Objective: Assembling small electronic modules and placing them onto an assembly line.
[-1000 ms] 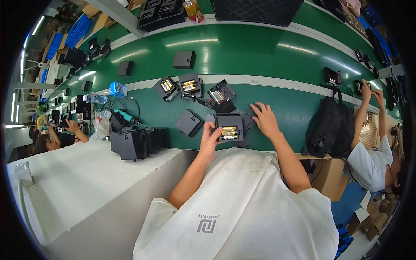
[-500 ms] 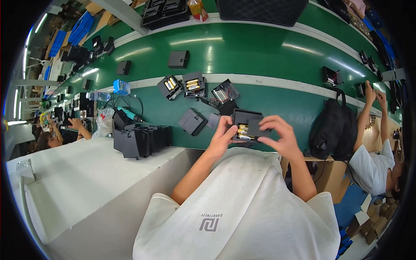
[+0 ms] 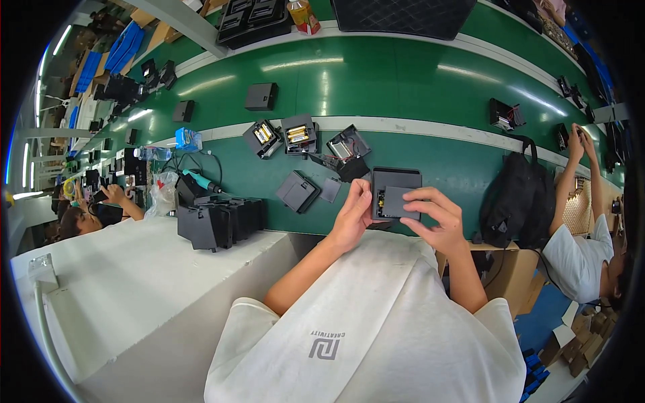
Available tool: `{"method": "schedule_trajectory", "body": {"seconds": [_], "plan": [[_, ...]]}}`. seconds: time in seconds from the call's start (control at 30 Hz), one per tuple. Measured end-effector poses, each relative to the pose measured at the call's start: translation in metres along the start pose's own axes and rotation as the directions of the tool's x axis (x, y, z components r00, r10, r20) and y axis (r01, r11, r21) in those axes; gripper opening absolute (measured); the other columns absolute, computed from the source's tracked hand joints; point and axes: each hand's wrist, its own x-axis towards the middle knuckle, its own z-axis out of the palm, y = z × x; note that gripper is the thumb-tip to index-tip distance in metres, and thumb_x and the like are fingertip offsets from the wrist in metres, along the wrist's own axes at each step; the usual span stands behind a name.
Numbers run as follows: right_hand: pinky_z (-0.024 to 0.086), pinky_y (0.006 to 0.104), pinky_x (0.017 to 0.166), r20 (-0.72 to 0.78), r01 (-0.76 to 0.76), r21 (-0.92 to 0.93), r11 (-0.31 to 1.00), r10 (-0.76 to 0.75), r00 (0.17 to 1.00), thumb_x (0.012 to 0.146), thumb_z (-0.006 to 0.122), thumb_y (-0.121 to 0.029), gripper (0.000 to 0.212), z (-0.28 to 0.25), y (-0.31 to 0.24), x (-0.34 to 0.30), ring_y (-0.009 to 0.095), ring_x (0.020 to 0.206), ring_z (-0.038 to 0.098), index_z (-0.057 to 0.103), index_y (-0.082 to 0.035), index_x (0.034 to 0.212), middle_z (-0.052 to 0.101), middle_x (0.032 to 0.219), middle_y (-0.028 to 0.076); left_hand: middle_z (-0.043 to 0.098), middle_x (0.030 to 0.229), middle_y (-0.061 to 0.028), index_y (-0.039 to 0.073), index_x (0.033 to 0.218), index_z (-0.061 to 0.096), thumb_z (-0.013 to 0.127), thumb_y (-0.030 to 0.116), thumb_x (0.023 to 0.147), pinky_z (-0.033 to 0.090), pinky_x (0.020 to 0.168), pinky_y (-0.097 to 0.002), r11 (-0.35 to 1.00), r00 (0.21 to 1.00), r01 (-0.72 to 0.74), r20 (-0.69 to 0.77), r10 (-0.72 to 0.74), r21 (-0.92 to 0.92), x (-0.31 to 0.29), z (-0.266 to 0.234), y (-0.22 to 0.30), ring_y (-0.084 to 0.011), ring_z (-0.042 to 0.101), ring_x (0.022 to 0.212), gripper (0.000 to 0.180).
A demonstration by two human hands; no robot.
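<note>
A black plastic battery box point(image 3: 396, 177) is in front of my chest, its battery side facing up. My left hand point(image 3: 353, 216) is closed on the box's left edge. A flat black battery cover point(image 3: 399, 202) is pinched in my right hand point(image 3: 438, 220), fingers on top and thumb along its near edge. It lies over most of the battery bay. Only a narrow strip of the batteries point(image 3: 381, 202) shows at the cover's left side. Just left of my hands, a closed black box point(image 3: 298, 192) and a loose flat cover point(image 3: 330, 190) rest on the green bench.
Beyond my hands are two boxes with batteries point(image 3: 263, 138) point(image 3: 299, 134) and an opened box with wires point(image 3: 349, 144). A teal electric screwdriver point(image 3: 200, 179) lies behind stacked black housings point(image 3: 222, 220) at left. A black backpack point(image 3: 514, 195) and a co-worker point(image 3: 582, 252) are at right.
The cover has come down and left over the batteries, hiding most of them. The battery box now sits slightly farther right. Boxes on the far green strip have shifted left.
</note>
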Motion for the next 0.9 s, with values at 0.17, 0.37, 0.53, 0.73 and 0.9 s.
{"method": "schedule_trajectory", "body": {"seconds": [0.17, 0.37, 0.53, 0.73, 0.9], "plan": [[0.049, 0.0282, 0.069, 0.074, -0.036, -0.015, 0.999, 0.037, 0.997, 0.067, 0.075, 0.004, 0.023, 0.000, -0.002, 0.001, 0.021, 0.084, 0.062, 0.068, 0.000, 0.088, 0.068, 0.104, 0.009, 0.043, 0.103, -0.0034, 0.015, 0.105, 0.031, 0.050, 0.015, 0.098, 0.051, 0.079, -0.0297, 0.997, 0.999, -0.035, 0.004, 0.034, 0.065, -0.001, 0.001, 0.001, -0.0127, 0.051, 0.090, 0.020], [0.049, 0.0292, 0.071, 0.098, -0.021, -0.042, 0.999, 0.025, 0.995, 0.067, 0.075, 0.005, 0.022, 0.002, 0.004, 0.004, 0.021, 0.084, 0.062, 0.068, 0.000, 0.088, 0.068, 0.106, 0.010, 0.043, 0.104, -0.0043, 0.014, 0.105, 0.030, 0.055, 0.003, 0.092, 0.049, 0.079, -0.0284, 0.978, 0.996, -0.088, 0.011, 0.088, 0.187, 0.001, -0.004, -0.004, -0.0140, 0.051, 0.092, 0.031], [0.048, 0.0300, 0.080, 0.176, 0.057, -0.053, 0.997, -0.047, 0.983, 0.069, 0.074, 0.004, 0.028, -0.003, 0.017, 0.002, 0.023, 0.090, 0.061, 0.067, 0.000, 0.096, 0.066, 0.114, 0.011, 0.042, 0.106, -0.0049, 0.013, 0.103, 0.029, 0.059, -0.005, 0.086, 0.047, 0.080, -0.0272, 0.962, 0.993, -0.114, 0.019, 0.113, 0.250, 0.002, -0.006, -0.006, -0.0144, 0.050, 0.093, 0.040], [0.041, 0.0328, 0.097, -0.043, -0.150, 0.002, 0.989, 0.150, 0.988, 0.078, 0.067, -0.002, 0.051, 0.002, 0.015, 0.009, 0.026, 0.110, 0.054, 0.052, -0.002, 0.128, 0.053, 0.134, 0.013, 0.042, 0.106, -0.0047, 0.012, 0.102, 0.029, 0.061, -0.008, 0.083, 0.045, 0.082, -0.0275, 0.959, 0.990, -0.136, -0.014, 0.144, 0.248, 0.006, -0.009, 0.001, -0.0143, 0.049, 0.092, 0.042], [0.035, 0.0383, 0.105, 0.002, -0.462, 0.305, 0.833, 0.484, 0.875, 0.087, 0.061, -0.013, 0.067, 0.010, 0.035, 0.002, 0.027, 0.124, 0.045, 0.028, -0.003, 0.145, 0.041, 0.143, 0.015, 0.042, 0.100, -0.0041, 0.013, 0.100, 0.030, 0.061, -0.008, 0.081, 0.044, 0.082, -0.0281, 0.925, 0.984, -0.168, -0.001, 0.179, 0.342, 0.026, -0.009, -0.001, -0.0145, 0.049, 0.088, 0.042]]}}
